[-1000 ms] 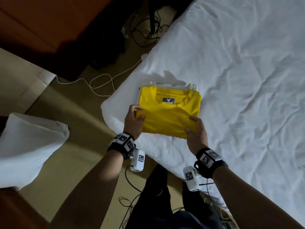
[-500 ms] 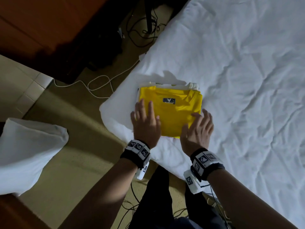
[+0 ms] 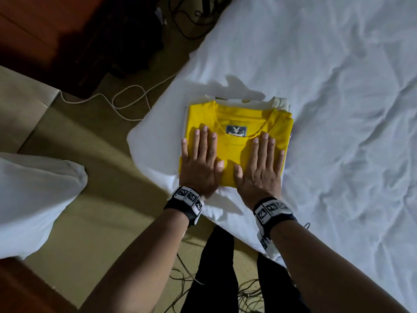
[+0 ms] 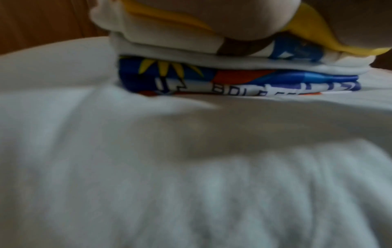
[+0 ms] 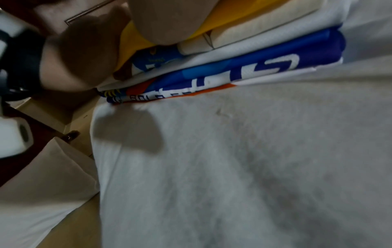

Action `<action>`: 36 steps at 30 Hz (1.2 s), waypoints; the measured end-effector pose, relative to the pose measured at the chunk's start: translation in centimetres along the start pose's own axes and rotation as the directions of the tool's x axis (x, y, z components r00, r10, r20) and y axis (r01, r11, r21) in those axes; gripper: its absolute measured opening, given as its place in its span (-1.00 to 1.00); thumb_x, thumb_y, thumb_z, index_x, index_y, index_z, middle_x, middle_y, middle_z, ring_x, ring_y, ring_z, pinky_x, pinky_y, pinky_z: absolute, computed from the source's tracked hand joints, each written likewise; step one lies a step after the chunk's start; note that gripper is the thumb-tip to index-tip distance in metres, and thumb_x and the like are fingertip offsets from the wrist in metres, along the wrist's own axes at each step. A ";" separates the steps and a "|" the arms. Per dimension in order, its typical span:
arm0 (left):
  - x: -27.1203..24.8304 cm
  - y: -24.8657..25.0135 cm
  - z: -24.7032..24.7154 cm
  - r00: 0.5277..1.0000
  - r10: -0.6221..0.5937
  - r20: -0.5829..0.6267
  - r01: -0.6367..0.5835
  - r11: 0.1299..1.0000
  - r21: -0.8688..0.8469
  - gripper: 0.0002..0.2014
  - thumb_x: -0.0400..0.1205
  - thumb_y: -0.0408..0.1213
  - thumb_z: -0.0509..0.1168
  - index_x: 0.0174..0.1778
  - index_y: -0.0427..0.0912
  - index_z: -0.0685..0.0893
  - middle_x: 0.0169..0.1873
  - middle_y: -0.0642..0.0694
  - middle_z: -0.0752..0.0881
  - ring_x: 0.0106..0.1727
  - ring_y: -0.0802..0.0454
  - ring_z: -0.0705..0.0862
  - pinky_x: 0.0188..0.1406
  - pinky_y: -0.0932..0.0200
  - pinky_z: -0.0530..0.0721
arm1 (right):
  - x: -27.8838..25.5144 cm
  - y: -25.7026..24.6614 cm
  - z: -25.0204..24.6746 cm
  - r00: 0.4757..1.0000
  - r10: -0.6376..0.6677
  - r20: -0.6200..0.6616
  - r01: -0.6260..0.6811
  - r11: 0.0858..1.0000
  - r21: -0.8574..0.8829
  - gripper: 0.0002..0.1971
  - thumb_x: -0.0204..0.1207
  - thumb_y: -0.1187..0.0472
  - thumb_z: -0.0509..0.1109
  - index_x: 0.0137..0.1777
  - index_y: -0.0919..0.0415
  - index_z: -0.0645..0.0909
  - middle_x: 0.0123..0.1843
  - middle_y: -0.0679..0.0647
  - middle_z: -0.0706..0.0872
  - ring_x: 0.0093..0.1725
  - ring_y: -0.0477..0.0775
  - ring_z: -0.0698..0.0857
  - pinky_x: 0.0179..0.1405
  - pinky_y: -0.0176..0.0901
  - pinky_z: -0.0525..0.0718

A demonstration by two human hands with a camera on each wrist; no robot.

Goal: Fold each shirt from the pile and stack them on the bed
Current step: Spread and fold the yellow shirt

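A folded yellow shirt (image 3: 239, 118) with a dark neck label tops a stack of folded shirts near the corner of the white bed (image 3: 327, 86). My left hand (image 3: 199, 163) lies flat on the shirt's left half, fingers straight. My right hand (image 3: 259, 166) lies flat on its right half, fingers straight too. In the left wrist view the stack shows from the side: yellow shirt (image 4: 314, 31), white shirts (image 4: 169, 45), and a blue printed shirt (image 4: 233, 82) at the bottom. The right wrist view shows the same blue shirt (image 5: 254, 67) under white layers (image 5: 265, 28).
A white pillow (image 3: 33, 199) lies on the floor at the left. A white cable (image 3: 126, 102) and dark cables (image 3: 191, 21) run over the floor beside the bed corner. Dark wooden furniture (image 3: 45, 26) stands at the top left. My legs (image 3: 216, 267) stand at the bed's edge.
A second ago both hands gripped the yellow shirt's near edge while setting it on the stack. They have since let go and now lie flat on top, slid further onto it.
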State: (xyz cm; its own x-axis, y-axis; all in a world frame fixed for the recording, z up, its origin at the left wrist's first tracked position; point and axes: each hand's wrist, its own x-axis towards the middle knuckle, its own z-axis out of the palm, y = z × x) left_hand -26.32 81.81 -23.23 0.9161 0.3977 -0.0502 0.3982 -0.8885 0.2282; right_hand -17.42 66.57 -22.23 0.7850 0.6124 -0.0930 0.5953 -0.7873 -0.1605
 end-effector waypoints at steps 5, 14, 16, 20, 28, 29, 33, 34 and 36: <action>-1.1 -3.1 0.0 0.995 -0.102 0.018 0.102 0.995 -0.018 -0.34 0.81 0.02 -0.17 0.80 -0.27 0.08 0.80 -0.27 0.02 0.81 -0.30 -0.01 0.70 -0.50 -0.01 | 0.0 -0.1 -0.1 1.000 0.009 -0.005 -0.009 1.000 0.001 -0.19 0.77 -0.24 -0.07 0.78 0.39 0.04 0.81 0.33 0.01 0.81 0.34 -0.06 0.76 0.32 -0.19; -1.1 2.8 -2.6 1.000 -0.016 -0.023 0.016 1.000 0.010 -0.27 0.74 0.04 0.03 0.79 -0.29 0.13 0.78 -0.34 0.02 0.81 -0.31 -0.02 0.72 -0.47 -0.09 | -0.3 -0.4 -0.7 0.999 0.041 0.008 -0.041 0.999 0.018 -0.21 0.78 -0.22 -0.10 0.77 0.41 0.06 0.81 0.34 0.03 0.81 0.33 -0.04 0.77 0.34 -0.11; -1.0 2.5 -1.7 0.998 -0.043 0.041 0.043 0.999 0.011 -0.25 0.77 0.10 -0.01 0.78 -0.33 0.08 0.77 -0.37 0.04 0.81 -0.30 0.00 0.73 -0.44 -0.06 | -0.5 -0.2 -0.9 1.000 0.017 0.027 -0.017 1.000 0.023 -0.22 0.78 -0.21 -0.08 0.77 0.41 0.07 0.81 0.34 0.03 0.81 0.34 -0.03 0.77 0.34 -0.10; -0.9 1.0 -3.4 0.978 -0.125 0.169 0.118 0.992 0.051 -0.28 0.81 0.12 -0.21 0.80 -0.30 0.02 0.80 -0.29 -0.04 0.82 -0.23 -0.09 0.73 -0.42 -0.12 | -1.3 0.2 -2.8 0.989 0.034 0.143 -0.037 0.999 0.017 -0.23 0.80 -0.23 -0.12 0.79 0.35 0.03 0.82 0.30 0.00 0.81 0.32 -0.04 0.77 0.33 -0.08; 1.0 7.4 -12.5 0.942 0.005 0.336 -0.022 0.999 0.047 -0.46 0.78 -0.08 0.06 0.70 -0.14 0.36 0.79 -0.33 0.06 0.79 -0.36 0.01 0.68 -0.48 0.05 | -3.2 3.3 -13.9 0.923 0.200 0.329 -0.234 0.970 0.067 -0.37 0.80 -0.12 0.01 0.78 0.13 0.10 0.84 0.18 -0.10 0.81 0.23 -0.12 0.76 0.27 -0.10; 1.5 9.2 -13.5 0.927 0.055 0.371 -0.066 0.998 0.018 -0.50 0.79 -0.07 0.06 0.67 -0.11 0.38 0.79 -0.28 0.06 0.80 -0.30 0.01 0.68 -0.42 0.06 | -3.8 4.3 -15.4 0.924 0.216 0.315 -0.250 0.966 0.070 -0.42 0.79 -0.10 0.04 0.75 0.11 0.17 0.83 0.17 -0.02 0.81 0.22 -0.05 0.76 0.25 -0.03; 4.3 18.1 -16.5 0.869 0.291 0.401 -0.299 0.953 -0.043 -0.61 0.78 -0.11 0.10 0.52 -0.04 0.52 0.55 -0.14 0.49 0.59 -0.20 0.41 0.50 -0.14 0.38 | -6.8 9.8 -21.2 0.907 0.350 0.236 -0.379 0.921 0.094 -0.56 0.73 -0.01 0.18 0.57 0.06 0.45 0.66 0.08 0.40 0.62 0.16 0.35 0.53 0.13 0.36; 4.9 20.6 -17.1 0.842 0.359 0.402 -0.368 0.928 -0.057 -0.63 0.77 -0.12 0.11 0.49 -0.04 0.54 0.47 -0.13 0.56 0.51 -0.21 0.49 0.42 -0.12 0.44 | -7.7 11.4 -22.6 0.894 0.388 0.225 -0.418 0.902 0.104 -0.58 0.72 0.00 0.19 0.55 0.05 0.47 0.61 0.04 0.46 0.57 0.16 0.41 0.48 0.11 0.42; 6.0 26.0 -18.2 0.777 0.467 0.422 -0.480 0.873 -0.083 -0.64 0.78 -0.12 0.11 0.49 -0.05 0.55 0.40 -0.14 0.61 0.44 -0.23 0.56 0.37 -0.12 0.49 | -9.5 14.7 -25.3 0.861 0.465 0.205 -0.493 0.862 0.116 -0.59 0.73 0.00 0.17 0.53 0.03 0.49 0.55 0.01 0.52 0.50 0.14 0.48 0.42 0.09 0.47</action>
State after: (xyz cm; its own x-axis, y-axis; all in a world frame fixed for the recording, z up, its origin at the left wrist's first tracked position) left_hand -11.35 65.28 0.14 0.9174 -0.2025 -0.3425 -0.0955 -0.9477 0.3045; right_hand -11.78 47.41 1.17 0.9179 0.1760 -0.3557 0.1063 -0.9726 -0.2068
